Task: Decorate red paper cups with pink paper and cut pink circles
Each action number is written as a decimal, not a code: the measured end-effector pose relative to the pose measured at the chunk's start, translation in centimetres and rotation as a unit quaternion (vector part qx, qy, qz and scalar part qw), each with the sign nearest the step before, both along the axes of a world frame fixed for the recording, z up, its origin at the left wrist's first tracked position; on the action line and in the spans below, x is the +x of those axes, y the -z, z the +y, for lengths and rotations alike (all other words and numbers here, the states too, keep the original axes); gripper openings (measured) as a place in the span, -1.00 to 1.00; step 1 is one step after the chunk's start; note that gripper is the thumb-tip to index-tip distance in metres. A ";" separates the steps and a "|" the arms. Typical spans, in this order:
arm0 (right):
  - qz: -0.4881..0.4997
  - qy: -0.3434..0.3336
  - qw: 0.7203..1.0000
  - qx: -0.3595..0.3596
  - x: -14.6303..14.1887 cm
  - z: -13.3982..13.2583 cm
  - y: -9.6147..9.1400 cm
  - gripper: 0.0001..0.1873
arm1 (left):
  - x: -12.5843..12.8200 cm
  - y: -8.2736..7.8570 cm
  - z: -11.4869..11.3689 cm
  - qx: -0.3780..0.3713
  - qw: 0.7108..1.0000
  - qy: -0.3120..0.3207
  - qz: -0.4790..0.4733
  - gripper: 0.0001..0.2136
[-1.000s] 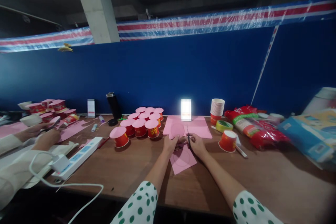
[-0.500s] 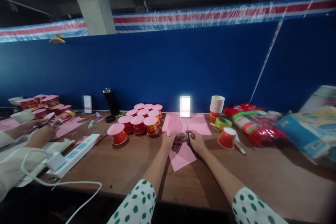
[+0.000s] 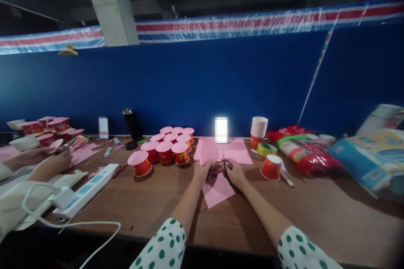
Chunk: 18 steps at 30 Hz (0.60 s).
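My right hand point(image 3: 235, 173) is closed around a pair of scissors point(image 3: 224, 167) with dark handles, its blades pointing away from me. Beside it, my left hand point(image 3: 202, 172) pinches pink paper point(image 3: 210, 154) with a round outline; where its edge ends against the sheets behind is hard to tell. Below both hands shows a pink sheet point(image 3: 217, 193) with a circle drawn on it, its upper part hidden by my fingers. Flat pink sheets point(image 3: 238, 151) lie just beyond the hands.
Several red paper cups with pink discs on top point(image 3: 164, 151) stand to the left. On the right are a cup stack point(image 3: 259, 130), green tape point(image 3: 267, 149), a single red cup point(image 3: 271, 167) and a red bag point(image 3: 309, 151). A power strip point(image 3: 86, 191) lies near a co-worker's hands point(image 3: 50, 166).
The whole view has shifted slightly. My hands keep almost the same place around the pink paper and scissors. The co-worker's hands at the left have moved a little.
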State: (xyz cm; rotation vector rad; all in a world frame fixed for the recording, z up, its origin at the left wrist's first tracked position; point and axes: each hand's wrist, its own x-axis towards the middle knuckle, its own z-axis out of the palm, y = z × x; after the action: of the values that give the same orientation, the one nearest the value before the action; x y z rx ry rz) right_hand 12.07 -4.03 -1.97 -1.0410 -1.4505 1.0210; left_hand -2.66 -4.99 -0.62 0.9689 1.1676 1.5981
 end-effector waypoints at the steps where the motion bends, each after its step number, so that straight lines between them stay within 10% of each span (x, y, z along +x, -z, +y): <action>1: -0.003 0.000 1.000 0.001 0.0 0.0 0.0 -0.57 | 0.0 0.0 0.0 0.002 1.000 0.001 0.000 -0.74; 18: -0.052 0.008 0.998 0.019 0.1 0.2 0.3 -0.57 | 0.1 0.1 0.2 -0.003 1.000 -0.006 -0.001 -0.76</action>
State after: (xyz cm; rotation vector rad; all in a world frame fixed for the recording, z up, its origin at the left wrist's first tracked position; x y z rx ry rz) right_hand 12.22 -3.84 -2.24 -1.0900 -1.5371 0.9354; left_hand -2.56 -4.80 -0.72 0.9581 1.1788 1.6039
